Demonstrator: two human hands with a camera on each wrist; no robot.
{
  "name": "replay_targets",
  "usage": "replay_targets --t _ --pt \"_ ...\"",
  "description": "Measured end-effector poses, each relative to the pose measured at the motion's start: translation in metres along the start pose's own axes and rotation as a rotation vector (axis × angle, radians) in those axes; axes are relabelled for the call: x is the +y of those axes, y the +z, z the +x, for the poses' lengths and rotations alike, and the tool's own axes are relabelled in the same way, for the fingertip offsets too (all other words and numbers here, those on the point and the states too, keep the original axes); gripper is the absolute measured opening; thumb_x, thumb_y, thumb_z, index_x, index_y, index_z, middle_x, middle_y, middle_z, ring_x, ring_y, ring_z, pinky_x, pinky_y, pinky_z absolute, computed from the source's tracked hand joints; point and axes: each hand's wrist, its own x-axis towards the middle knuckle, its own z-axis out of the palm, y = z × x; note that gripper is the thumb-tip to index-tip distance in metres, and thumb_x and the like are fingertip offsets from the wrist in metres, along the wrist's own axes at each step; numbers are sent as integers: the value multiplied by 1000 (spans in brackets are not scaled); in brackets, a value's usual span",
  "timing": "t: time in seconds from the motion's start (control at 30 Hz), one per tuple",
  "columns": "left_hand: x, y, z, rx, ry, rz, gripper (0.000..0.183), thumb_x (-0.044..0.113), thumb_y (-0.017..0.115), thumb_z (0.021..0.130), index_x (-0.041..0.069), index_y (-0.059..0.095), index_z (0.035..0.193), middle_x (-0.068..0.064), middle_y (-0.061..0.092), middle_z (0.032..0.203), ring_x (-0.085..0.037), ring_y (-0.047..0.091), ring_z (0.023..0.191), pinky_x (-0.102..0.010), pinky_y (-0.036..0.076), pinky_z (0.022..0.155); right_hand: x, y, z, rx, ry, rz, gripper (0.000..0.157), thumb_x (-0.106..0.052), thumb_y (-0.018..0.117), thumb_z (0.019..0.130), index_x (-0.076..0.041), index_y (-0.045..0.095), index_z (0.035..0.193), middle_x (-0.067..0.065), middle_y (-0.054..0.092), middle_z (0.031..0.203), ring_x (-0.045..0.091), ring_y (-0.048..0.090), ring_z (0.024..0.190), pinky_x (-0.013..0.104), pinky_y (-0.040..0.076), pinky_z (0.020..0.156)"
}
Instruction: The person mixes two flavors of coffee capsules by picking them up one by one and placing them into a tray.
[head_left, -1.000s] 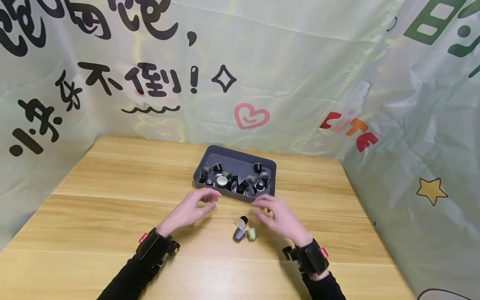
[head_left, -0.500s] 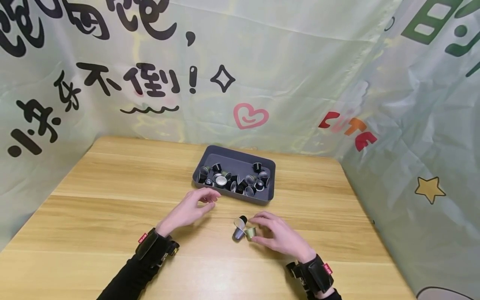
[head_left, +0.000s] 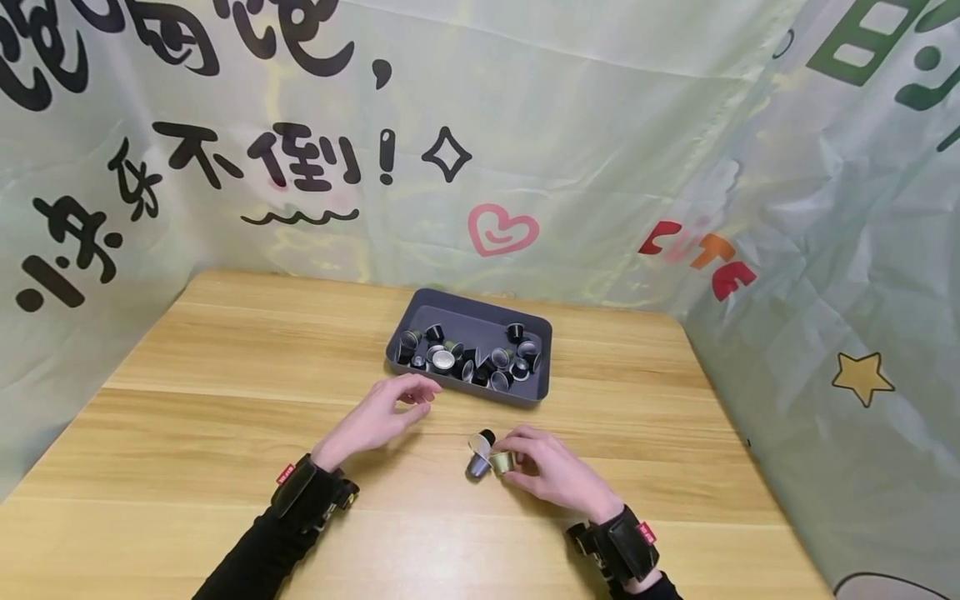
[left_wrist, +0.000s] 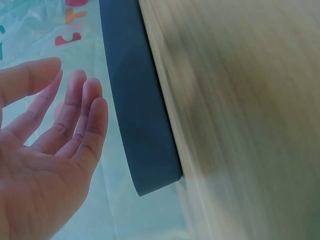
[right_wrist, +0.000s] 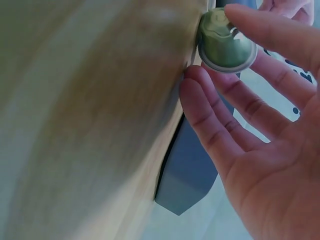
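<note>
My right hand [head_left: 553, 473] pinches a light green coffee capsule [head_left: 503, 463] between thumb and fingers. In the right wrist view the thumb tip presses on the dented green capsule [right_wrist: 226, 45], with fingertips by its silver rim. Right beside it on the table lie a grey-purple capsule [head_left: 477, 467] and a black capsule [head_left: 488, 437], whose pale lid faces the front. My left hand [head_left: 384, 421] hovers near the tray's front left side, fingers relaxed and holding nothing. The left wrist view shows that hand [left_wrist: 55, 160] with its palm bare.
Behind the hands stands a dark grey tray [head_left: 472, 303] with several capsules, mostly black with silver lids, gathered toward its front. The wooden table [head_left: 247, 350] extends on both sides. A printed fabric backdrop [head_left: 600, 125] hangs along the back and sides.
My right hand has come from the tray's front edge down toward the table and taken hold of the green capsule. The left hand has stayed in place.
</note>
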Motion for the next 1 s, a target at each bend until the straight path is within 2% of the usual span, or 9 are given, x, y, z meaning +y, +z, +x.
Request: replay_targets --t 0.43,0.67,0.83,1.0 --pt "1 -1 0 -5 7 -6 30 2 64 93 1 64 123 -15 70 110 -20 64 102 -44 56 97 -1 1 3 -6 10 1 36 -13 76 86 -11 69 121 -3 67 106 2 57 80 17 52 68" --pt "2 -2 -1 -10 5 -3 30 3 64 93 2 64 123 -15 70 111 -20 65 102 -45 56 97 1 -4 6 22 -32 -15 32 -11 75 86 -7 69 117 1 69 105 7 61 85 19 56 74" --pt "4 0 -2 -39 5 3 31 5 63 94 2 63 125 -15 70 111 -21 65 102 -45 56 97 4 -19 10 113 -89 36 31 -4 73 85 0 68 115 7 70 103 10 64 84 24 59 76" --pt "9 7 -4 -105 64 73 34 7 62 96 3 60 129 -16 68 120 -26 66 105 -43 56 99 10 -39 26 290 -93 6 30 -3 75 83 1 69 113 7 70 98 16 64 81 29 60 73"
